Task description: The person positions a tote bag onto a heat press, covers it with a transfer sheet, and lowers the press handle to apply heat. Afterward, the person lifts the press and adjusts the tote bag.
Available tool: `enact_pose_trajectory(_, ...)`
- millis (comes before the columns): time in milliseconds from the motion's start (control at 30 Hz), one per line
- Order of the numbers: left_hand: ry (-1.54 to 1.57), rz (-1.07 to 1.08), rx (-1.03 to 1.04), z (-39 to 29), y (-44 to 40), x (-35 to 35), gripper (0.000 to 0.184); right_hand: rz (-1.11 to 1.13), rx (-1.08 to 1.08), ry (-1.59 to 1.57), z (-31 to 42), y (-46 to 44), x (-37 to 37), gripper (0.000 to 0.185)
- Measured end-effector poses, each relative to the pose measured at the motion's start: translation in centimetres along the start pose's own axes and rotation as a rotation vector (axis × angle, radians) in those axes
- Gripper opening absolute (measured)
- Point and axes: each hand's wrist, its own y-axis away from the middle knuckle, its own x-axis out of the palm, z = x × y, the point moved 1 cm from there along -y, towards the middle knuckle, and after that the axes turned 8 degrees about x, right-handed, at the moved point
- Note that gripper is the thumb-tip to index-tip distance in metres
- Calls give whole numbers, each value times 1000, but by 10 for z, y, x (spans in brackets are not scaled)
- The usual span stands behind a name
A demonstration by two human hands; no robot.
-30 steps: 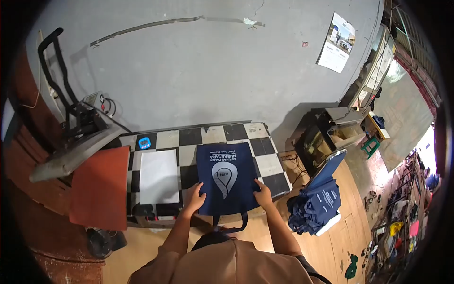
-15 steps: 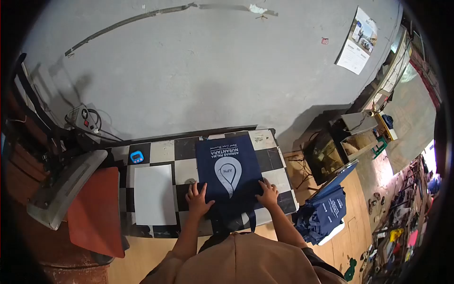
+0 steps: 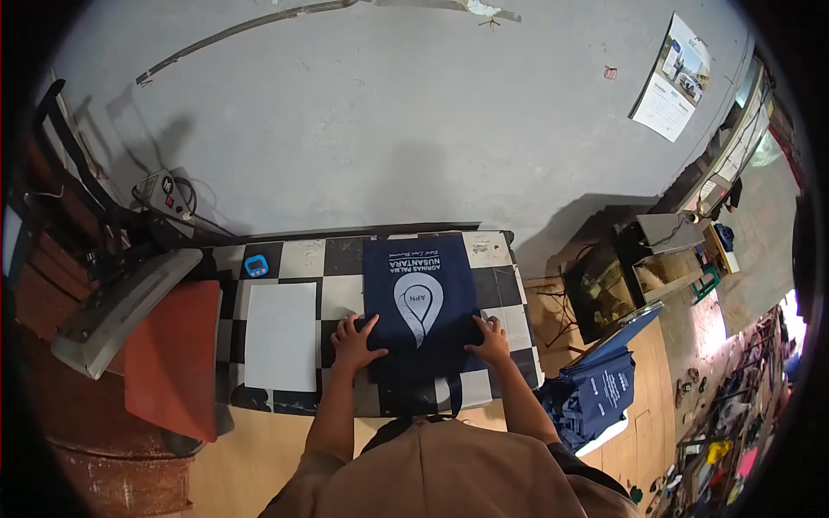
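A navy blue tote bag [image 3: 377, 289] with a white drop-shaped print and lettering lies flat on a black-and-white checkered table [image 3: 341, 298]. Its lettering appears upside down from where I stand, and a strap [image 3: 455, 394] hangs at the near edge. My left hand [image 3: 353, 344] rests on the bag's left side, fingers spread, with the thumb on the fabric. Across from it, my right hand [image 3: 490, 342] lies at the right edge, fingers apart. Both hands press on the bag without gripping it. A white rectangular sheet [image 3: 281, 337] lies left of my left hand.
A small blue timer [image 3: 256, 266] sits on the table's far left. Beyond that are a grey heat press [image 3: 125, 311] and a red-orange board [image 3: 177, 363]. More navy bags [image 3: 596, 393] are piled low on the right, near a dark metal box [image 3: 604, 285]. A grey wall stands behind.
The camera view has shifted slightly. Both hands stay at the bag's two sides, with their fingers only slightly repositioned. The bag's far edge looks a little closer to the table's back edge.
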Motion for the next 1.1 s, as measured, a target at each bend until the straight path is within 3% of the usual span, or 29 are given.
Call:
enact_pose_trajectory(533,77,134,-121,-10,-12,-13,96,51,-34,-10,0,-10,-8,95)
enact_pose_trajectory(767,107,70,-159,-24,-16,-3,97,74,-10,2,2,-9,-10,96)
enact_pose_trajectory(867,-28,-579,173,-70,-27,28,83,97,9,-3,4,-10,-12,97)
enact_pose_trajectory(967,87,-510,428,-124,-33,55,70,93,10,3,5,-8,-12,98)
enact_pose_trajectory(1000,113,-389,435,-139,-30,54,68,89,11,0,6,-8,-12,98)
enact_pose_trajectory(1100,75,-341,468,-147,-40,72,67,65,-11,-2,4,-8,-11,98)
